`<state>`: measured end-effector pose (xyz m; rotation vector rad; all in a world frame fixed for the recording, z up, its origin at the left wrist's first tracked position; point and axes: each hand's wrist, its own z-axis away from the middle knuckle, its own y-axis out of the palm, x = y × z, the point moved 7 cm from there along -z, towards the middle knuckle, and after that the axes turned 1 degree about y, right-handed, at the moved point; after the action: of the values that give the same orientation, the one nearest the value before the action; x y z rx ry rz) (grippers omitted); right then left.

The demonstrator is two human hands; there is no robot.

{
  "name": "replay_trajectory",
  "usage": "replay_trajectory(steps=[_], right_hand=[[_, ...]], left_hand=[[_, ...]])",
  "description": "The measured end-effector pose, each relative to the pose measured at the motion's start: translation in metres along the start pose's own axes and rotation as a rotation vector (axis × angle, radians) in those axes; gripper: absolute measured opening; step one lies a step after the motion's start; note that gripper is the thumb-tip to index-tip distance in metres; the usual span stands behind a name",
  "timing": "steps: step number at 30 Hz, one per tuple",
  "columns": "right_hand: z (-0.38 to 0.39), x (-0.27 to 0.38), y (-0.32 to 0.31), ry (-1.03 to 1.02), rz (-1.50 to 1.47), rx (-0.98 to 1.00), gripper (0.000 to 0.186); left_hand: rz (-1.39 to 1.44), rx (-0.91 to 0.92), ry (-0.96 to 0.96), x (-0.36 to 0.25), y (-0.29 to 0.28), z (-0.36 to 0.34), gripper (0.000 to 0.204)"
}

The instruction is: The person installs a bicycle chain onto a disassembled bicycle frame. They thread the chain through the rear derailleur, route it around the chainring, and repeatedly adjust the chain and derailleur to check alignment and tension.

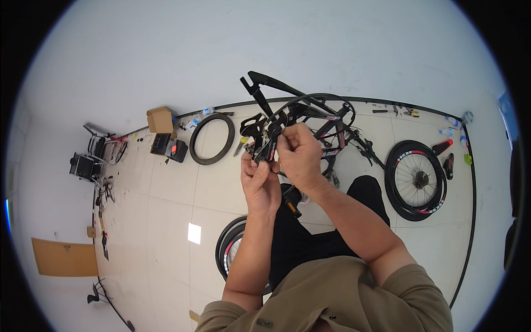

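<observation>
In front of me stands a black bicycle frame [315, 103], and a black rear derailleur [271, 150] sits at its near left side. My left hand [260, 182] is closed around the derailleur's lower end, thumb and fingers on either side of it. Beside it, my right hand [300, 157] is pinched against the derailleur's right edge; whatever small part lies between those fingertips is hidden. A black cable [287, 100] curves over the frame just above both hands. Below the hands, a pedal [292, 207] with an orange reflector shows between my legs.
A loose tyre [212, 139] lies left of the frame, near a toolbox [168, 148] and cardboard box [160, 119]. A spoked wheel [415, 180] is at right, another wheel [224, 243] by my left forearm. Tools, including a hammer [384, 111], lie along the wall.
</observation>
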<state>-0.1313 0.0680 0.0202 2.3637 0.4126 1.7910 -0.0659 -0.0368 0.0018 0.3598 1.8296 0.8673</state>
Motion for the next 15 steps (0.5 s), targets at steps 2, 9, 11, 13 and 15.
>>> replay_trajectory(steps=[2,9,11,13,15], right_hand=[[0.0,-0.006,-0.003,0.111,-0.114,0.013,0.007],[0.021,0.03,-0.01,0.093,-0.081,0.057,0.01],[0.026,0.026,-0.008,0.114,-0.133,0.096,0.003],[0.027,0.051,-0.001,-0.174,0.09,0.135,0.009],[0.024,0.08,0.005,-0.436,0.365,0.192,0.014]], left_hand=[[-0.006,0.005,0.003,0.0,0.0,0.002,0.041],[0.051,-0.002,-0.01,0.004,-0.005,0.003,0.035],[0.061,0.004,-0.01,0.005,-0.002,0.003,0.034],[0.067,0.007,-0.036,0.004,-0.003,0.004,0.035],[0.068,0.016,-0.055,0.001,0.002,0.005,0.037]])
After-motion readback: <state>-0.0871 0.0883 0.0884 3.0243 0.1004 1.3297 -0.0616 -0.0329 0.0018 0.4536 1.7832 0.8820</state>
